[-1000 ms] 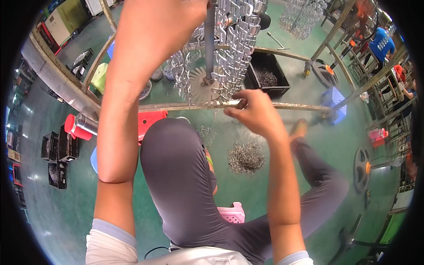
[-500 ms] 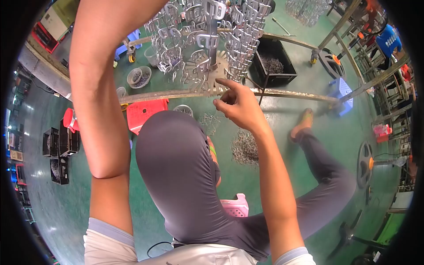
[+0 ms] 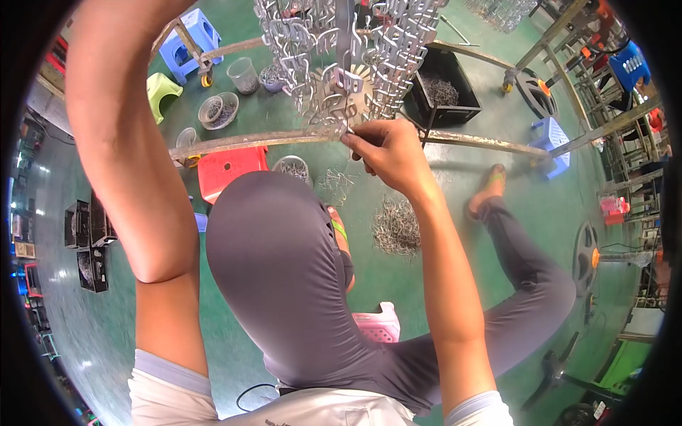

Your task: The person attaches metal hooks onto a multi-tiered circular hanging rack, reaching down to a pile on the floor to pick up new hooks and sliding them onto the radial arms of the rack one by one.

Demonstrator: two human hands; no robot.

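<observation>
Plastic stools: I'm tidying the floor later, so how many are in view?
5: blue stool, green stool, red stool, pink stool, blue stool. Others may be hidden.

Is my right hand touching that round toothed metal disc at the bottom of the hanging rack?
Touching: the head view shows the right hand with fingertips pinched against the toothed disc edge.

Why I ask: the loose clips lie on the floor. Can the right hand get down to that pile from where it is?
Probably yes: the right hand is up at the rack's toothed disc, and the clip pile lies uncovered on the floor below it, between the legs.
</observation>
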